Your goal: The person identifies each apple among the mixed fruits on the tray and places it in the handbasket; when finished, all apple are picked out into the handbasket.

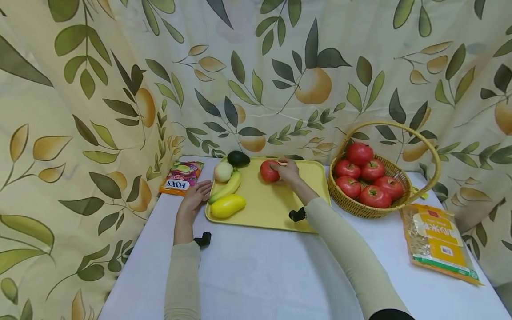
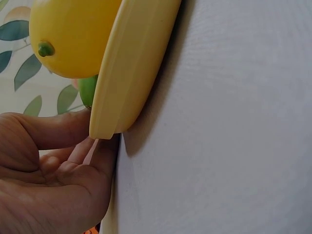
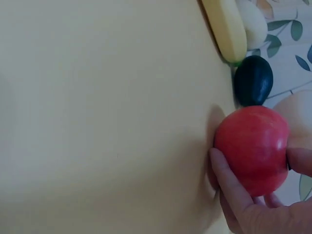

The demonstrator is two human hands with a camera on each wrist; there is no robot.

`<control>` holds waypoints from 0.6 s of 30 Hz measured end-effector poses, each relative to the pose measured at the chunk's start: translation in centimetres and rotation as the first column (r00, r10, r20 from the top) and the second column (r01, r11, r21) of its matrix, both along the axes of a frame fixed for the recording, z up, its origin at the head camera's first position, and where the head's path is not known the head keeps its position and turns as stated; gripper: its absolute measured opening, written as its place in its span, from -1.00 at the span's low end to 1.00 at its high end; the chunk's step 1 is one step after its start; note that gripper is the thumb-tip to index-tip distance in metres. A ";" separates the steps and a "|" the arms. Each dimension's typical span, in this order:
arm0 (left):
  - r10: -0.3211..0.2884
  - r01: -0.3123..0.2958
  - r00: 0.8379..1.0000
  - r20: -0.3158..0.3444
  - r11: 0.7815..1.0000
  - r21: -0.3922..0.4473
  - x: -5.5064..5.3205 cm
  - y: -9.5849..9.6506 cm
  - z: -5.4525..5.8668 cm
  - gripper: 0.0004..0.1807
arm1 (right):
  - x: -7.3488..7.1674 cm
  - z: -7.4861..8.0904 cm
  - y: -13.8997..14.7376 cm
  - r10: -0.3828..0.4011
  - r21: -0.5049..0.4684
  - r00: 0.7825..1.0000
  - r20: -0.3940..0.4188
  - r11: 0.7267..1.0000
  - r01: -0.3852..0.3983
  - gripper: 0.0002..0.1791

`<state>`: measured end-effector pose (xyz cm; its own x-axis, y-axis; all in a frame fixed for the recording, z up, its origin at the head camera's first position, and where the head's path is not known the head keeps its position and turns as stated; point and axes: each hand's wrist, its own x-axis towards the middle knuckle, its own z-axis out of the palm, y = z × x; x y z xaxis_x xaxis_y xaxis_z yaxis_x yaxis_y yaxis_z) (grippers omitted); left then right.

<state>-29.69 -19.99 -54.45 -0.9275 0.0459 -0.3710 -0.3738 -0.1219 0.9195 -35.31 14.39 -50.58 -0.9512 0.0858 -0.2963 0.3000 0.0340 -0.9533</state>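
Observation:
A red tomato is gripped by my right hand, over the far middle part of the yellow tray; whether it touches the tray I cannot tell. In the right wrist view, fingers and thumb lie on opposite sides of the tomato. My left hand holds the tray's left rim, thumb at the top and fingers under the edge. On the tray's left side lie a yellow oval fruit, a banana, a pale round fruit and a dark avocado-like fruit.
Right of the tray stands a wicker basket with a tall handle, holding several tomatoes. A yellow food packet lies at the right. Beyond my left hand is a purple and orange sweets bag. A patterned curtain hangs behind the white table.

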 end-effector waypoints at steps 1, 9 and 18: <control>-0.002 0.002 1.000 0.000 1.000 0.006 0.0 0.0 0.0 -0.29 | 0.1 0.1 0.2 -0.001 0.000 1.000 0.003 1.000 0.001 -0.29; 0.000 0.000 1.000 -0.001 1.000 0.020 0.3 0.1 0.2 -0.29 | 1.6 2.1 1.3 0.017 -0.004 1.000 -0.017 1.000 -0.017 -0.28; -0.013 0.012 1.000 0.006 1.000 0.023 0.4 0.1 0.3 -0.26 | 3.2 5.6 3.9 0.060 0.014 0.996 -0.068 0.998 -0.059 -0.29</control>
